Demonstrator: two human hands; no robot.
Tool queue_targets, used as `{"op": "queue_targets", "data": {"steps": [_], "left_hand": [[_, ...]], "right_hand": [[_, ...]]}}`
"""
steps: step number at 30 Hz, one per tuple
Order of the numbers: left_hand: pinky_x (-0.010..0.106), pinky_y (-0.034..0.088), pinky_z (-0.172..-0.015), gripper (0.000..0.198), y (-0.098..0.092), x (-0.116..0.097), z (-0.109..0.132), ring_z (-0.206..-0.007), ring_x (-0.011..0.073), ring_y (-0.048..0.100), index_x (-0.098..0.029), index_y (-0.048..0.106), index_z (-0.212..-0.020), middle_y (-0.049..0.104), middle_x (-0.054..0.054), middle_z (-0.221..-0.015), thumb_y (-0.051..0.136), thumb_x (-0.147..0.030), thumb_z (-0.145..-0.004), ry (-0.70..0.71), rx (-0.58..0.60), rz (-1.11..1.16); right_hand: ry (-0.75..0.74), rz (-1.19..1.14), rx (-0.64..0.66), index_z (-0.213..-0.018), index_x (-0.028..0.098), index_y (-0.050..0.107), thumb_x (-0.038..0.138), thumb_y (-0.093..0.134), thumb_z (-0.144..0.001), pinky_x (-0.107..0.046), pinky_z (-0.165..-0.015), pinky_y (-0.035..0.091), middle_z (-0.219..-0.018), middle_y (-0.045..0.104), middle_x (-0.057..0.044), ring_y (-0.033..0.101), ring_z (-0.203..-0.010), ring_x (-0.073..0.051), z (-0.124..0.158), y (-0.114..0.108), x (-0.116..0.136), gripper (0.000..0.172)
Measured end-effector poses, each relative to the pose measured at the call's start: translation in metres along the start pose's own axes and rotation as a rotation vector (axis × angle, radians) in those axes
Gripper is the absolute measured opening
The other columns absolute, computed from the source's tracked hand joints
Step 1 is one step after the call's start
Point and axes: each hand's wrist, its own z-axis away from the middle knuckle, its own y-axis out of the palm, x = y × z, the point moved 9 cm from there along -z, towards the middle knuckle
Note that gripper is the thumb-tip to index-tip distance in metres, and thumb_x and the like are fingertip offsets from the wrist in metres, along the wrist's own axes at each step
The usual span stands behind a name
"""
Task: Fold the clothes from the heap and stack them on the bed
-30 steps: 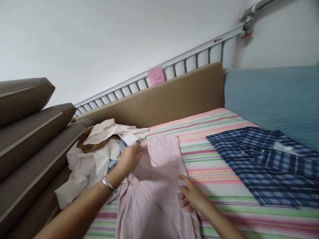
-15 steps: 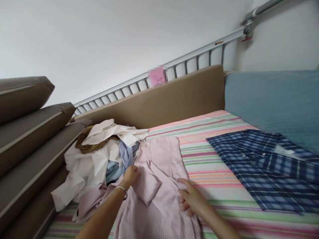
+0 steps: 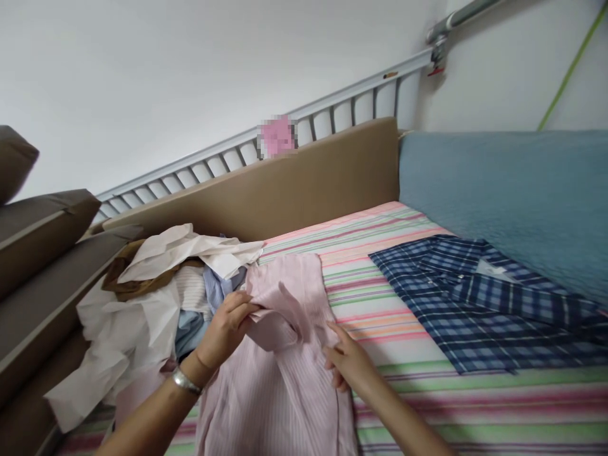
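A pale pink striped shirt [image 3: 280, 392] lies spread on the striped bed sheet [image 3: 427, 392] in front of me. My left hand [image 3: 227, 326] pinches a fold of the shirt's sleeve and lifts it off the shirt's body. My right hand [image 3: 349, 362] rests on the shirt's right edge with fingers stretched out, pressing the cloth down. A silver bracelet [image 3: 185, 382] sits on my left wrist.
A heap of crumpled clothes [image 3: 142, 297] in white, brown and light blue lies left of the pink shirt. A blue plaid shirt [image 3: 475, 304] is laid out at right. Brown cushions [image 3: 42, 253] stack at left; a tan headboard [image 3: 266, 196] and blue cover [image 3: 503, 183] lie behind.
My left hand has raised the folded sleeve cloth up and toward the shirt's middle. The view has shifted right. My right hand stays pressed on the shirt's edge.
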Motion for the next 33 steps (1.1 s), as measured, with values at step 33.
{"op": "queue_targets", "data": {"steps": [33], "left_hand": [[0.023, 0.040, -0.060, 0.022, 0.049, 0.097, -0.123, -0.063, 0.0141, 0.052, -0.017, 0.059, -0.077, 0.059, -0.001, -0.067, 0.043, -0.032, -0.077, -0.351, 0.154, 0.066]], "right_hand": [[0.146, 0.074, -0.064, -0.080, 0.020, 0.043, 0.019, 0.035, -0.083, -0.018, -0.027, 0.035, -0.053, 0.053, 0.006, 0.056, -0.036, -0.011, -0.013, 0.000, -0.022, 0.008]]}}
